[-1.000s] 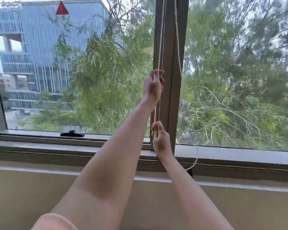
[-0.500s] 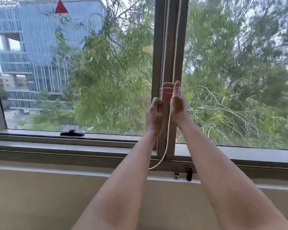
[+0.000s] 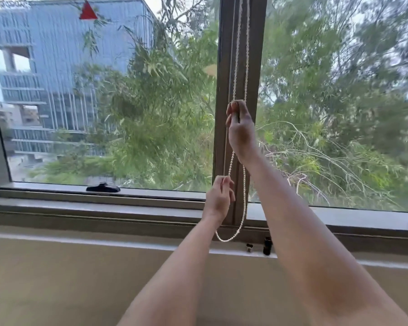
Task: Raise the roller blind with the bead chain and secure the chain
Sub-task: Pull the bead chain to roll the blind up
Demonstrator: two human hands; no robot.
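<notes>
A white bead chain hangs in two strands down the brown centre post of the window and loops at the bottom near the sill. My right hand is raised in front of the post, its fingers closed on the left strand. Lower down, my left hand pinches the same strand at its fingertips, just above the sill. The loop's bottom dangles below my left wrist. The roller blind itself is out of view above the frame.
A grey window sill runs across below the glass, with a black window handle on the left pane's frame. Two small dark fittings sit on the ledge under the post. A beige wall lies beneath.
My left hand has dropped from beside the right hand to just above the sill, still on the strand. My right hand stays high on the chain.
</notes>
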